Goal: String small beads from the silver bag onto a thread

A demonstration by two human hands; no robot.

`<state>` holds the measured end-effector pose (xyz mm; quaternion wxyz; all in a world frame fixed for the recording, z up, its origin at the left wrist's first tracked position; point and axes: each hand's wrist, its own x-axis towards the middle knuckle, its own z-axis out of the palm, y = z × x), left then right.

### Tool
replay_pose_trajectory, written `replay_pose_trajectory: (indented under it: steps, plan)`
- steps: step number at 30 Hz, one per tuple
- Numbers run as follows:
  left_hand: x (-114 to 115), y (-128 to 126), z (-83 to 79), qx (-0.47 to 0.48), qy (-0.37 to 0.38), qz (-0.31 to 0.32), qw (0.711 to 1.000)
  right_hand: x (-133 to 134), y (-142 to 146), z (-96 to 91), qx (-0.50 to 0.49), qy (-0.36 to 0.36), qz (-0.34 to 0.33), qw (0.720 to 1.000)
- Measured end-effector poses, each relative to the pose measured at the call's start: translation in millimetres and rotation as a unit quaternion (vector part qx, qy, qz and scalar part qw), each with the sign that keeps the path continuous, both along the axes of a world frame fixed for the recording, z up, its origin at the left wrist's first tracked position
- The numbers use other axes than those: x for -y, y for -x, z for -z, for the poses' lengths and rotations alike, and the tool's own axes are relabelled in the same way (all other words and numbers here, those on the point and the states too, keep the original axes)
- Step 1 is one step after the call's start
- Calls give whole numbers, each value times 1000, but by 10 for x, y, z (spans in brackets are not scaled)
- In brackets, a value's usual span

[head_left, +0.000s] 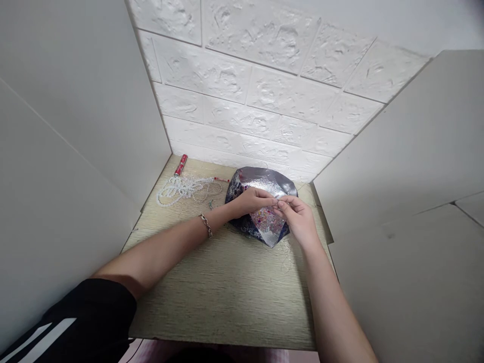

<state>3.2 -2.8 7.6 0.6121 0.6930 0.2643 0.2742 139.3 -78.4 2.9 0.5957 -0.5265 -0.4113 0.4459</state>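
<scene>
My left hand (pixel 257 200) and my right hand (pixel 297 214) meet fingertip to fingertip, both pinched closed. What they pinch between them is too small to make out. Just below them lies a silver-lined bag (pixel 264 176), spread open, its outer side dark and patterned. Many small colourful beads (pixel 266 219) rest in the silver lining, pink, orange and clear among them. A thin, pale thread (pixel 286 257) trails on the table beside the bag's lower right edge. My left wrist wears a chain bracelet (pixel 206 225).
Strings of white beads (pixel 174 191) lie coiled on the wooden table (pixel 227 297) at the left. Behind them is a red cylinder (pixel 181 165). A thin red-and-white stick (pixel 221 179) sits near the bag. White panels stand left and right, with a brick-textured wall (pixel 242 111) behind.
</scene>
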Motion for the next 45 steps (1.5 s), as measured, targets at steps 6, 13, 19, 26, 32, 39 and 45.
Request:
replay_pose_trajectory:
  steps: [6, 13, 19, 26, 32, 39, 45]
  plan:
    - [-2, -2, 20, -4, 11, -8, 1000, 3, -3, -18, 15, 3, -4, 1000]
    - [-20, -11, 64, 11, 33, 6, 999, 2, -2, -12, -23, -3, 12, 1000]
    - [-28, -16, 78, 9, 26, 5, 1000, -12, -2, -1, -52, 0, 8, 999]
    - [-21, -20, 61, 8, 25, 1, 1000, -24, -4, 7, -61, 4, 9, 998]
    - [-13, -15, 44, 10, 17, -1, 1000, -19, -15, 7, -55, 10, 7, 998]
    - [-10, -11, 38, 8, 6, -2, 1000, -11, -26, 6, -25, 19, -1, 1000]
    - [-16, -10, 47, 0, 0, -2, 1000, -7, -30, -6, 16, 22, 0, 1000]
